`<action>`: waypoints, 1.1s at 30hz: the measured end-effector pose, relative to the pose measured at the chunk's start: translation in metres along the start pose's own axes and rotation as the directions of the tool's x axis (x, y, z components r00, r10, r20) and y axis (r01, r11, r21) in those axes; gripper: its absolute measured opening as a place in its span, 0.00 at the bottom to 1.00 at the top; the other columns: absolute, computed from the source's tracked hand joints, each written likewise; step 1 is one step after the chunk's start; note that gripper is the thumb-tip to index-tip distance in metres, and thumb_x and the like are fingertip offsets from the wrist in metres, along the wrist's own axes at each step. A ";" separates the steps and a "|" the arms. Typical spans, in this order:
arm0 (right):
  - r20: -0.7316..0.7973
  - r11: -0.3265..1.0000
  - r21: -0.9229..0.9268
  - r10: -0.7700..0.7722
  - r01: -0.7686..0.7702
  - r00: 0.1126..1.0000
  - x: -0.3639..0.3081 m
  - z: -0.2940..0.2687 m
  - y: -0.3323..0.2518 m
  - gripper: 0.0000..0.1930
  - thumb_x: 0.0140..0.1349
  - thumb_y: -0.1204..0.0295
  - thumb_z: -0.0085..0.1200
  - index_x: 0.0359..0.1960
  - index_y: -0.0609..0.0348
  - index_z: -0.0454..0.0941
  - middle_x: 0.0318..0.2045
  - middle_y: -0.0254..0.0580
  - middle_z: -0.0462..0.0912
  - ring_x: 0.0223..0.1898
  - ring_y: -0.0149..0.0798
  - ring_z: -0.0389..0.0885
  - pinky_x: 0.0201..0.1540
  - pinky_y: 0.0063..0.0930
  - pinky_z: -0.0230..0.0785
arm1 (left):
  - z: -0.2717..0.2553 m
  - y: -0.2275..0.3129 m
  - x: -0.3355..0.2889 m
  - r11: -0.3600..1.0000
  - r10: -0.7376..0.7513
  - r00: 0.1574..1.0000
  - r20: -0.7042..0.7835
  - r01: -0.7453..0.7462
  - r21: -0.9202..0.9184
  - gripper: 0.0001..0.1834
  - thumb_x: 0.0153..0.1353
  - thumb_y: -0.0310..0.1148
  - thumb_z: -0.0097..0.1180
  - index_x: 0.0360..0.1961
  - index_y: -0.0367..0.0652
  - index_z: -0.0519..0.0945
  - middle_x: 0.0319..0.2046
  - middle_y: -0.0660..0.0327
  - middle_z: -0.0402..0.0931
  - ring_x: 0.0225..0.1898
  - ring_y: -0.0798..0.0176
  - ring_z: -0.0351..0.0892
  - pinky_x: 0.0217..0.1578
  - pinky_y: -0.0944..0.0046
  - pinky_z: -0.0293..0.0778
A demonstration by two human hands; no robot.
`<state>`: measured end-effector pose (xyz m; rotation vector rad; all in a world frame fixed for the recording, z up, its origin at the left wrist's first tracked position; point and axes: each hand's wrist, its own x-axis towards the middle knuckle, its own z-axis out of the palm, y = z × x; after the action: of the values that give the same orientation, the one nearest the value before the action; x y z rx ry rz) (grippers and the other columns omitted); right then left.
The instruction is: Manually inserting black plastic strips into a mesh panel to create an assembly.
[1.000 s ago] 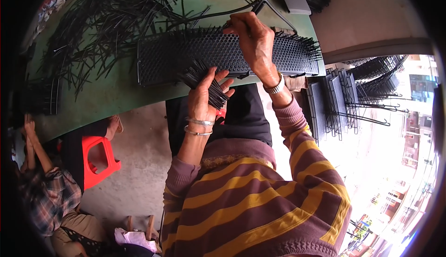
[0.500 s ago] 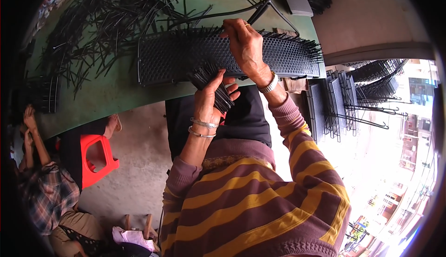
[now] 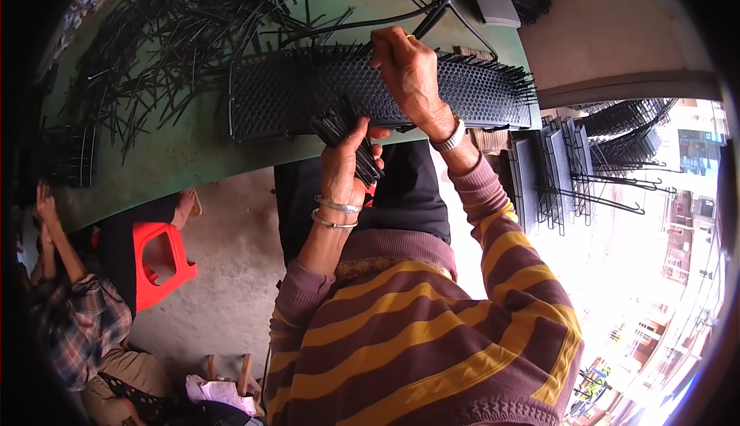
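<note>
A long black perforated panel [image 3: 277, 98] with a raised rim lies along the near edge of the green table. Thin black strips [image 3: 515, 81] stick up from its far edge and crowd its right end. My left hand [image 3: 344, 170], with two metal bangles at the wrist, is closed around a bundle of black strips [image 3: 333, 127] just in front of the panel. Over the panel's far edge, my right hand [image 3: 411, 78] has its fingers bent in a pinch. What sits between those fingertips is hidden behind the hand.
A big loose heap of black strips [image 3: 177, 33] covers the left of the green table [image 3: 154, 176]. Black wire legs [image 3: 432, 16] rise behind the panel. Black racks [image 3: 551, 168] stand at the right. A co-worker [image 3: 85, 310] sits at left by a red stool [image 3: 162, 268].
My right hand shifts very slightly at the panel's far edge. The bundle in my left hand tilts a little. The co-worker's hands at left move slightly.
</note>
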<state>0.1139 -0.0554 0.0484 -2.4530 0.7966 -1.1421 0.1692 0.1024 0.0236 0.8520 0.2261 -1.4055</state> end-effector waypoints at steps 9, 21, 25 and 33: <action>-0.058 0.994 0.107 0.004 0.002 0.998 0.006 0.005 -0.002 0.04 0.62 0.77 0.53 0.38 0.61 0.77 0.24 0.40 0.83 0.26 0.36 0.84 0.27 0.25 0.73 | 0.000 0.000 -0.001 0.999 0.019 1.000 -0.010 -0.019 0.031 0.10 0.58 0.35 0.62 0.34 0.41 0.77 0.25 0.56 0.81 0.19 0.68 0.75 0.17 0.69 0.70; -0.099 0.997 0.044 0.063 -0.058 0.993 0.002 0.007 -0.001 0.04 0.61 0.77 0.53 0.37 0.60 0.76 0.24 0.40 0.83 0.25 0.37 0.84 0.27 0.27 0.73 | 0.000 0.001 0.001 1.000 0.030 0.999 -0.010 -0.030 0.006 0.09 0.58 0.33 0.61 0.32 0.39 0.78 0.25 0.56 0.80 0.19 0.67 0.75 0.17 0.68 0.71; -0.149 0.995 0.062 0.089 -0.080 0.985 -0.002 0.014 0.000 0.04 0.61 0.77 0.53 0.37 0.59 0.76 0.24 0.40 0.83 0.25 0.38 0.84 0.27 0.27 0.73 | -0.002 0.001 0.001 1.000 0.027 1.000 -0.014 -0.027 -0.012 0.09 0.58 0.33 0.61 0.32 0.38 0.78 0.25 0.56 0.80 0.19 0.66 0.75 0.17 0.68 0.71; 0.036 0.996 -0.083 -0.012 0.015 0.999 -0.005 0.015 -0.003 0.07 0.57 0.75 0.58 0.37 0.53 0.81 0.28 0.41 0.81 0.27 0.41 0.82 0.28 0.32 0.73 | -0.005 0.005 0.001 0.999 -0.017 1.000 -0.001 0.017 0.042 0.11 0.61 0.35 0.59 0.42 0.41 0.76 0.30 0.57 0.80 0.25 0.66 0.75 0.22 0.66 0.71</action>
<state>0.1244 -0.0494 0.0376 -2.5425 0.8352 -1.0881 0.1757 0.1047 0.0213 0.8871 0.2056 -1.4297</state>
